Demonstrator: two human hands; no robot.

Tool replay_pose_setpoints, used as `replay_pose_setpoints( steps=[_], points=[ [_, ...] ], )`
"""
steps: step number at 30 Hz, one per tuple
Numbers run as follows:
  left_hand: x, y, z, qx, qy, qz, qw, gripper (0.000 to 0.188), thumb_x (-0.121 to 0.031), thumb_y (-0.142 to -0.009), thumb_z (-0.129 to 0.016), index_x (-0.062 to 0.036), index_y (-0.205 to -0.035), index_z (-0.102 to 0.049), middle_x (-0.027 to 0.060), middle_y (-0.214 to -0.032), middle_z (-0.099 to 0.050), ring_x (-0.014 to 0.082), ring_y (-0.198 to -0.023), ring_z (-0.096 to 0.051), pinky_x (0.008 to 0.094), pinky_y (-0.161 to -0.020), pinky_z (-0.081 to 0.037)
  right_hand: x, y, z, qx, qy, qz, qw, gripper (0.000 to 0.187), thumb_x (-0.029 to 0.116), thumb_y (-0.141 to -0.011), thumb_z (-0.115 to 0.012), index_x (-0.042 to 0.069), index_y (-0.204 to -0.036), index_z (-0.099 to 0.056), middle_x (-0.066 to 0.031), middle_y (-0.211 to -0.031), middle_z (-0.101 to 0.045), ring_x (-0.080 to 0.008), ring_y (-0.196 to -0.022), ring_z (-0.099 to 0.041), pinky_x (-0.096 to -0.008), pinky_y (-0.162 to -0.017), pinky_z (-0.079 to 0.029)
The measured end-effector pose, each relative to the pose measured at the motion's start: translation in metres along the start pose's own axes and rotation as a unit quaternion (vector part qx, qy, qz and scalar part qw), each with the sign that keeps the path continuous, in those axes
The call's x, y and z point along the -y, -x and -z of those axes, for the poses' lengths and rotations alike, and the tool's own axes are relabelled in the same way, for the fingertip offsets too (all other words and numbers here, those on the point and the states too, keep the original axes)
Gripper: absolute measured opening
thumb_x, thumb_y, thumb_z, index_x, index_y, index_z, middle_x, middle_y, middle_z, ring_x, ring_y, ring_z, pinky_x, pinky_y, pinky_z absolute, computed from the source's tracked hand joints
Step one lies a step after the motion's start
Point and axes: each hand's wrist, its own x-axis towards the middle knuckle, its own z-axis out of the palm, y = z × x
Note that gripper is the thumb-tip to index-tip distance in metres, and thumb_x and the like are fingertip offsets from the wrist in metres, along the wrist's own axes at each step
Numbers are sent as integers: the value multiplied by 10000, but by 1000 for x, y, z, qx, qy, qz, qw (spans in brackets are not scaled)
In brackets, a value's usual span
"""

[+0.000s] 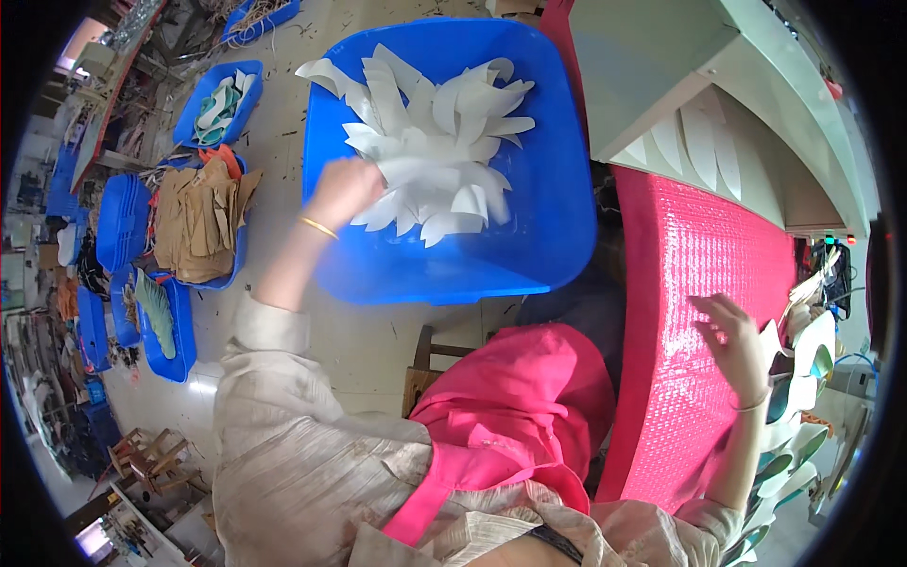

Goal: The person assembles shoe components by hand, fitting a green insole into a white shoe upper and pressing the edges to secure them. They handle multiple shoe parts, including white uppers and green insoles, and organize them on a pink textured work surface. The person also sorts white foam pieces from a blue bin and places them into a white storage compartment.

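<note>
My left hand (348, 192) is over the left side of a large blue plastic bin (557, 227). Its fingers are closed, and a motion-blurred white piece (425, 170) reaches out from them over the heap. Thin, curved, leaf-shaped white pieces (463, 104) fill the middle of the bin, overlapping in many directions. On the right, my right hand (735, 345) hovers over or rests on a table with a shiny pink textured cover (690, 283); which of these I cannot tell. Its fingers are spread, with nothing in them.
A pale machine housing (652, 66) stands at upper right, with white pieces (709, 142) beneath it. Curved white and green pieces (798, 454) line the table's right side. Blue trays on the left floor hold brown pieces (194, 227) and white-green pieces (222, 109). A wooden stool (151, 458) stands lower left.
</note>
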Motion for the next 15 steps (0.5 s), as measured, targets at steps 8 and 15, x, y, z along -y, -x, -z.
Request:
replay_pose_setpoints(
  steps=[8,15],
  points=[
    [-23,26,185,13,254,-180,950,162,-24,-662,-495,26,-774,-601,132,-542,-475,202,-443,-419,282,-447,-343,110,-57,-35,-165,-99,203,960,743,28,-639,-688,112,-1307,-375,-147,-1277,-381,-341,-1159,-415,-359,-933,-397],
    [-116,19,233,24,481,-486,730,153,-10,-650,-511,39,-764,-602,71,-513,-450,117,-436,-384,261,-412,-278,93,-23,25,-94,-102,256,957,325,44,-647,-686,31,-958,-595,-109,-898,-587,-273,-886,-569,-349,-757,-454]
  ],
)
